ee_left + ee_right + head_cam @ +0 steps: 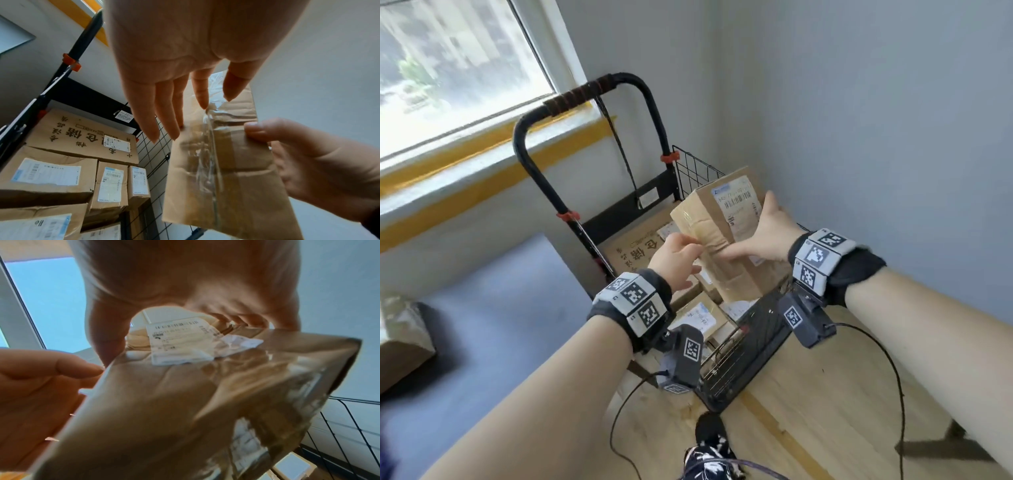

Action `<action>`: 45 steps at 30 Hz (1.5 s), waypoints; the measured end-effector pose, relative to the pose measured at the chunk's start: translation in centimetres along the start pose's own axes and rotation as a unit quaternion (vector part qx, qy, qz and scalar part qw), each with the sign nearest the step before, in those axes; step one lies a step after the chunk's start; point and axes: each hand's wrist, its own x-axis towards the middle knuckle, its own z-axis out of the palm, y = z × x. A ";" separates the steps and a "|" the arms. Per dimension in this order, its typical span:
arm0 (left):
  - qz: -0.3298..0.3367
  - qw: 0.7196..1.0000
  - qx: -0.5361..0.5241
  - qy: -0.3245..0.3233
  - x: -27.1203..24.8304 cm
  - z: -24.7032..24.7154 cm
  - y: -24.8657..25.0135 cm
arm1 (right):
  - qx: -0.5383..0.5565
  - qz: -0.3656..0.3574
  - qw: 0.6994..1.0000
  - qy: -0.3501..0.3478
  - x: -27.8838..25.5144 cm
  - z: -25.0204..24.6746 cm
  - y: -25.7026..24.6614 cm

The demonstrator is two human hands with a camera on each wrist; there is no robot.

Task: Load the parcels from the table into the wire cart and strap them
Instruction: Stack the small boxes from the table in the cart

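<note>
A tall brown parcel sealed with clear tape, a white label on one face, hangs tilted above the black wire cart. My right hand grips it, thumb on the taped face and fingers over the label. My left hand touches the taped face with straight fingers. In the left wrist view the left hand's fingers lie against the parcel and the right hand's thumb presses its edge. The right wrist view shows the parcel close up. Inside the cart lie a large printed box and several smaller labelled parcels.
The cart stands in a corner, its wall close on the right and the window sill behind. A black strap hangs from the cart handle. A brown box sits on the grey surface at left. Wrist camera cables hang over the wooden floor.
</note>
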 end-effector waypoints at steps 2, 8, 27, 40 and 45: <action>-0.010 1.000 0.023 0.008 2.6 -0.3 0.0 | -0.026 -0.007 0.999 -0.019 2.7 -0.1 -0.4; -0.085 0.995 -0.059 0.007 11.6 -1.0 -0.3 | -0.101 -0.011 0.993 -0.060 11.9 0.6 -2.1; -0.286 0.913 -0.220 0.192 28.6 0.1 -10.8 | -0.168 0.012 0.939 -0.301 33.8 13.3 4.3; -0.290 0.853 -0.329 0.283 33.9 4.4 -19.0 | -0.479 -0.158 0.738 -0.448 35.8 26.1 17.3; -0.298 0.821 -0.375 0.310 34.6 5.7 -21.8 | -0.562 -0.220 0.673 -0.428 34.7 30.8 20.0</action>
